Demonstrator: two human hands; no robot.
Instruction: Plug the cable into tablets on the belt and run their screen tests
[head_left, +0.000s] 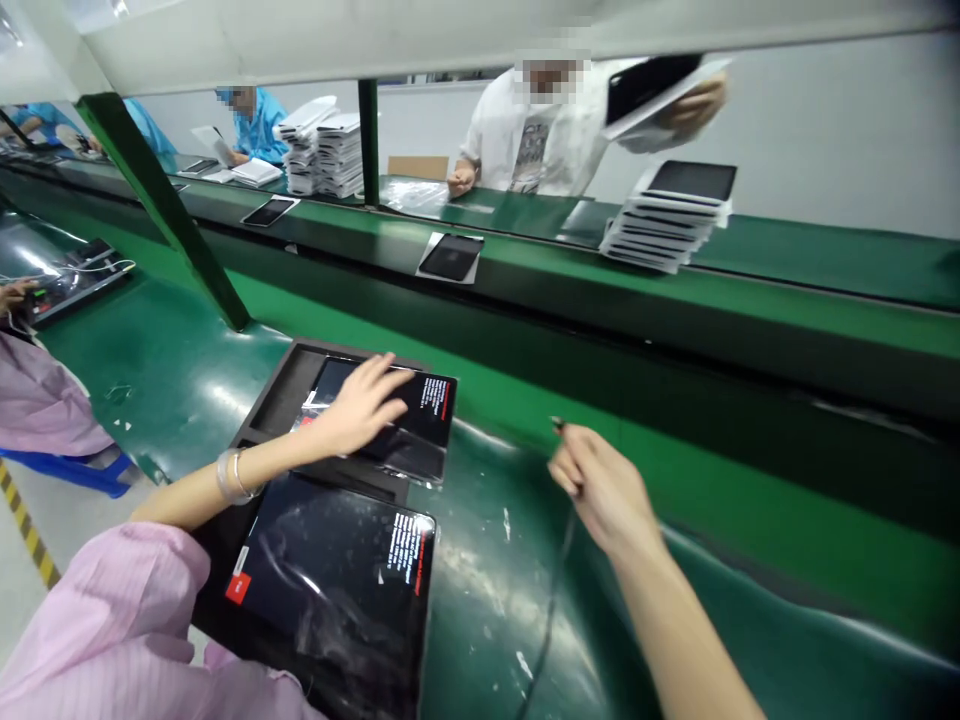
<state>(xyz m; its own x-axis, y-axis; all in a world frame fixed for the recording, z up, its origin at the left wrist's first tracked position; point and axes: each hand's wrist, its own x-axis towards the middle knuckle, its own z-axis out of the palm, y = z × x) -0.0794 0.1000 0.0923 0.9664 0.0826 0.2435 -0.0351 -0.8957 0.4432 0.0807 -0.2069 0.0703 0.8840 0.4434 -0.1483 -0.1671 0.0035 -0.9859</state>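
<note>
My left hand point(366, 405) lies with spread fingers over the screen of the farther tablet point(431, 425), which rests in a dark foam tray point(281, 385). Nearer to me is a second tablet point(337, 590) in a clear film, with a red label at its left corner. Both screens are lit with small white and red text. To the right, my right hand point(600, 485) pinches the plug end of a thin cable point(553, 600); its small tip points up and left, apart from the tablets. The cable hangs down towards the bottom edge.
A dark conveyor point(532, 290) runs behind the green bench point(487, 620), carrying a tablet point(451, 257) on a white sheet. Across it a person in white point(547, 140) holds up a tablet, beside a stack of tablets point(671, 215). A green post point(161, 210) stands at left.
</note>
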